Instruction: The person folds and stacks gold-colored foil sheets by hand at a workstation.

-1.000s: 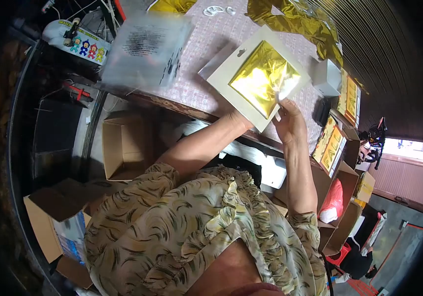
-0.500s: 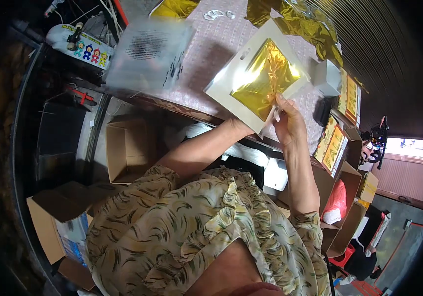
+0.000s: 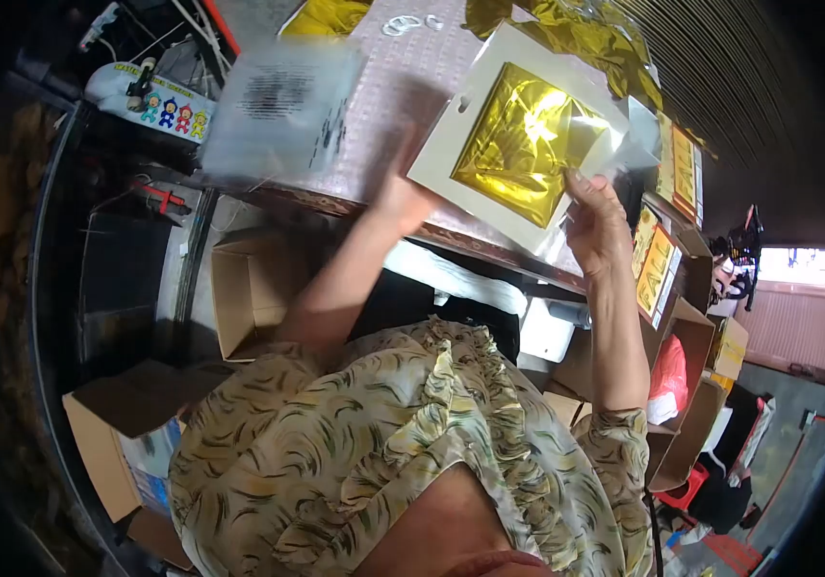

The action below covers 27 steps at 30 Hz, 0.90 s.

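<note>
The right hand (image 3: 597,226) pinches the lower corner of a white square card packet with gold foil (image 3: 518,135) above the pink patterned worktop (image 3: 383,106). The left hand (image 3: 401,197) is blurred just beside the packet, so I cannot tell its grip.

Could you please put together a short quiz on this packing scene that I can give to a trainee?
1. True or false: the white card lies flat on the table, and no hand touches it.
2. What stands on the floor below the table's edge? A: a bucket. B: an open cardboard box. C: a chair.
3. Fill in: the foil in the card's window is ___ in colour.

Key
1. False: the right hand has a grip on the card's lower right edge and holds it tilted above the table.
2. B.
3. Gold.
</note>
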Motion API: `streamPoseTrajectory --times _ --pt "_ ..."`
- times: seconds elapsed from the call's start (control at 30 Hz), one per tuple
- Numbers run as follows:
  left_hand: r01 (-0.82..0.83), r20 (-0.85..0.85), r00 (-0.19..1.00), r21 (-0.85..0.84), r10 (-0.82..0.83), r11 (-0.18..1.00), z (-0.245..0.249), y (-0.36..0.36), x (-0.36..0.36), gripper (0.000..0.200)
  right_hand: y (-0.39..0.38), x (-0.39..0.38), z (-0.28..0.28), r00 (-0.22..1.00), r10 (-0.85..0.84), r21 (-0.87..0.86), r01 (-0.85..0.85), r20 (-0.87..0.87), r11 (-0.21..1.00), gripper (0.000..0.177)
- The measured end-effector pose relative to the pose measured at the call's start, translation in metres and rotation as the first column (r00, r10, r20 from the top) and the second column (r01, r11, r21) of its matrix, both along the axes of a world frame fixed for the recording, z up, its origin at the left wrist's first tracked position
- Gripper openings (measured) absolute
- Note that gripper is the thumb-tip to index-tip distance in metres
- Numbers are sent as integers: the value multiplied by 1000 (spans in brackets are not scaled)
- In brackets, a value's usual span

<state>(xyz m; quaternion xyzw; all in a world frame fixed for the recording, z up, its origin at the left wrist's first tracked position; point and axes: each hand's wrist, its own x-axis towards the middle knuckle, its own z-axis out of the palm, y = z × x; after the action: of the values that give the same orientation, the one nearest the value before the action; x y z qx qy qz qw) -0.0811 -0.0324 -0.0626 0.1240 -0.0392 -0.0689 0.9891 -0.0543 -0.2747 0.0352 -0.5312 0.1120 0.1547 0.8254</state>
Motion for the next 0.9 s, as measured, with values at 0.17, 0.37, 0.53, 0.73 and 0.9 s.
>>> streamPoseTrajectory --times 0.17,0.37,0.53,0.73,0.9 --pt "-76 59 997 562 52 824 29 27 -17 49 -6 4 -9 1000 -6 -56 5 -23 998 17" --pt "-22 25 1000 725 6 689 33 25 -27 31 -2 2 -15 996 -89 -8 89 -12 996 17" --pt "21 78 988 781 -131 624 15 33 -29 35 -15 8 -20 993 68 -79 -60 95 995 11" --pt "-268 272 962 921 26 282 63 53 3 43 -20 27 -14 973 198 -207 -172 114 963 16" --pt "-689 671 711 605 -210 -399 118 44 57 44 -7 43 10 871 482 -503 -377 92 778 17"
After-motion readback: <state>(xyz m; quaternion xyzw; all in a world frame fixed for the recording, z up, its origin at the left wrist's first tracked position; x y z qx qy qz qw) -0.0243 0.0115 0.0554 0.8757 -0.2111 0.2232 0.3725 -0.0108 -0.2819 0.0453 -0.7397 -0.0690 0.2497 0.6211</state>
